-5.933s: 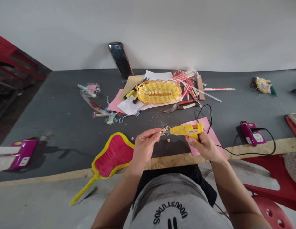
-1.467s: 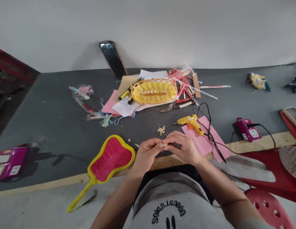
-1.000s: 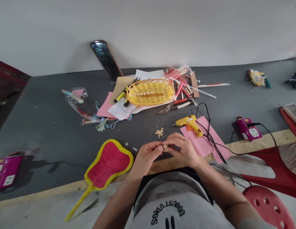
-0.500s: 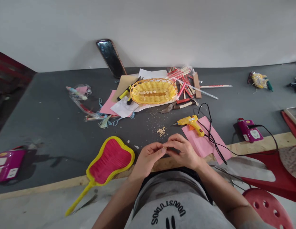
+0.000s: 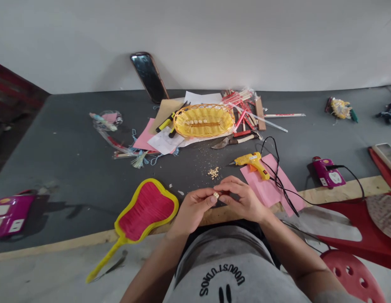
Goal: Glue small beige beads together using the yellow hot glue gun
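Observation:
My left hand (image 5: 197, 206) pinches a small cream-coloured piece (image 5: 216, 195) between thumb and forefinger. It looks like a tiny cluster of wooden bits, too small to name surely. My right hand (image 5: 241, 200) is closed in a pinch at the same piece, its fingertips meeting those of the left. Just beyond the hands lies a little heap of pale wooden bits (image 5: 213, 172). A yellow glue gun (image 5: 252, 162) rests to the right of the heap, nozzle pointing left. Farther back, a yellow woven basket (image 5: 204, 132) holds several similar pale clusters in a row.
A pink fan with yellow rim (image 5: 148, 210) overhangs the table edge at left. Pruning shears (image 5: 225, 142), bundled red sticks (image 5: 244, 105) and papers (image 5: 165, 141) surround the basket. A phone (image 5: 149, 78) leans on the wall. The black cord (image 5: 285, 193) runs to a purple socket box (image 5: 329, 172).
The small cream piece shows more clearly between the fingertips, having been turned a little. Both hands stay in nearly the same place, and the view has shifted slightly.

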`<state>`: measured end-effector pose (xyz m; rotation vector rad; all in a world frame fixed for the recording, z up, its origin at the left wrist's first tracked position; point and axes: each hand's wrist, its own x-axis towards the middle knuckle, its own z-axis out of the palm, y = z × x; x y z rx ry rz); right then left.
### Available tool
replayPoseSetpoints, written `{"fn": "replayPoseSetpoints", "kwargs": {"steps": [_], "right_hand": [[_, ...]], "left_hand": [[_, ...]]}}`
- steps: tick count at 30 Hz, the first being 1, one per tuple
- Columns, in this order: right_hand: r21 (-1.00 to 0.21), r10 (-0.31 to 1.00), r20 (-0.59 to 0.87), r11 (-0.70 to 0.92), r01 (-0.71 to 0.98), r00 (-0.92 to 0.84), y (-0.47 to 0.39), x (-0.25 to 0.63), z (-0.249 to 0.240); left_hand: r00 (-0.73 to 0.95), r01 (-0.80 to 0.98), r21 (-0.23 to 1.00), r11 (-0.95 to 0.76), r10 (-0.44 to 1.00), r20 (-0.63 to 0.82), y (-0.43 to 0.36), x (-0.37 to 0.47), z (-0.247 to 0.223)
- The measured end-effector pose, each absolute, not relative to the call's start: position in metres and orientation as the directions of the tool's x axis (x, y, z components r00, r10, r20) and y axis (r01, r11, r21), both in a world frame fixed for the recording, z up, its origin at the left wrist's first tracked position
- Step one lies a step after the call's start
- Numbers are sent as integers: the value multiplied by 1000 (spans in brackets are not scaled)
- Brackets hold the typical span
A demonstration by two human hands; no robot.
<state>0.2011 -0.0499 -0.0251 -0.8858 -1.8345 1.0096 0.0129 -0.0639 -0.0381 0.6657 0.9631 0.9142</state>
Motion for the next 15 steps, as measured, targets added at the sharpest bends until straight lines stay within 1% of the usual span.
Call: {"fn": "replayPoseSetpoints", "kwargs": {"steps": [5, 8, 11, 15], "right_hand": [[-886, 873, 329, 418, 202, -361, -51, 201, -28], [-860, 867, 353, 449, 241, -352, -50, 200, -27], [-838, 854, 383, 481, 256, -352, -49, 198, -24], [-868, 861, 372, 455, 199, -347, -49, 197, -22]], "left_hand": [[228, -448, 736, 507, 861, -455, -62, 15, -36], [240, -464, 717, 521, 853, -464, -62, 16, -36], [252, -444, 728, 523, 852, -459, -63, 16, -36], [256, -389, 781, 488, 872, -418, -66, 14, -38]]}}
